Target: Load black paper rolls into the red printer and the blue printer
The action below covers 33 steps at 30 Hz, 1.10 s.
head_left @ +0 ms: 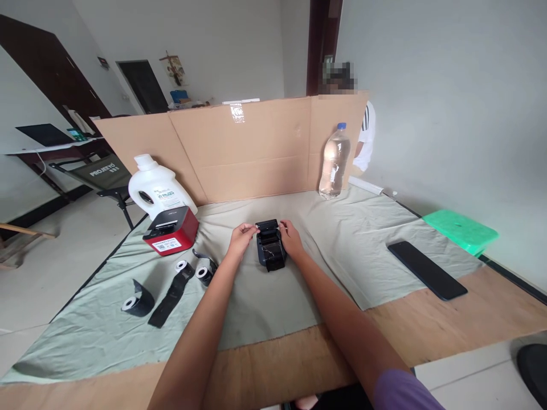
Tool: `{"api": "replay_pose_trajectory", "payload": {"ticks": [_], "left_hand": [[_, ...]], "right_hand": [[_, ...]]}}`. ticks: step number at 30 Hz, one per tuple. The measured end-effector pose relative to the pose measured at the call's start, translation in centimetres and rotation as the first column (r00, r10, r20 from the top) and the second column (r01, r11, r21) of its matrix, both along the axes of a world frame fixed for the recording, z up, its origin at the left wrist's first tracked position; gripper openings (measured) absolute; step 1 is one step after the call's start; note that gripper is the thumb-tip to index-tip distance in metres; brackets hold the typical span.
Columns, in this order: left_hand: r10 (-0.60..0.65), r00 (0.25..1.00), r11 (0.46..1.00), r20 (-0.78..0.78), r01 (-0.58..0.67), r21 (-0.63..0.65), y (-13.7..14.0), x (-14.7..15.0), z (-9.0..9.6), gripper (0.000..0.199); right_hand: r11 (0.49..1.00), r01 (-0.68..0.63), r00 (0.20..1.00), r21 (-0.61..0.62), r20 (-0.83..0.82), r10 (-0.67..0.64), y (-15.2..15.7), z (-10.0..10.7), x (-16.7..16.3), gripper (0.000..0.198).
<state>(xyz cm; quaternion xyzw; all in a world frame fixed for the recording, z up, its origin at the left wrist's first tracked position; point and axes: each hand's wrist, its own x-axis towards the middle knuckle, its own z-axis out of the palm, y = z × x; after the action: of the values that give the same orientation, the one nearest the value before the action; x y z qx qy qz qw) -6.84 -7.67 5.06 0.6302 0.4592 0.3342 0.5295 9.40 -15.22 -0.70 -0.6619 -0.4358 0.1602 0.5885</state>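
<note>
A small black portable printer [270,246] lies on the cloth with its lid [267,225] raised at the far end. A strip of dark, shiny paper or film hangs over its near edge. My left hand [242,238] pinches the lid's left corner with thumb and forefinger. On the other side, my right hand [291,238] curls its fingers against the printer's upper right edge. Left of my forearm lie loose dark rolls with white cores: one roll [206,272] nearest my arm, an unrolled strip [173,293], and another roll [139,302] farther left.
A red and black box-shaped printer [172,230] stands left before a white jug [158,185]. Behind is a cardboard screen [248,154] with a water bottle [335,162] before it. A black slab [427,269] and green container [461,230] lie right. A person [364,136] sits beyond.
</note>
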Motion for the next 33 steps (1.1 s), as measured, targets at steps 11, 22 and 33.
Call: {"api": "replay_pose_trajectory", "payload": {"ticks": [11,22,33], "left_hand": [[-0.095,0.984,0.95,-0.152,0.135,0.28,2.4,1.1,0.6,0.016],[-0.158,0.273,0.588,-0.949,0.798,0.131,0.4,5.5,5.4,0.037],[-0.169,0.854,0.8,-0.492,0.41,0.438,0.5,-6.4,10.5,0.034]], "right_hand": [[1.0,-0.006,1.0,0.018,-0.01,0.006,0.2,-0.4,0.1,0.035],[0.998,0.009,0.999,0.06,-0.046,-0.006,0.6,-0.8,0.5,0.034],[0.996,0.006,0.995,0.09,-0.1,0.003,1.4,-1.9,1.0,0.044]]}}
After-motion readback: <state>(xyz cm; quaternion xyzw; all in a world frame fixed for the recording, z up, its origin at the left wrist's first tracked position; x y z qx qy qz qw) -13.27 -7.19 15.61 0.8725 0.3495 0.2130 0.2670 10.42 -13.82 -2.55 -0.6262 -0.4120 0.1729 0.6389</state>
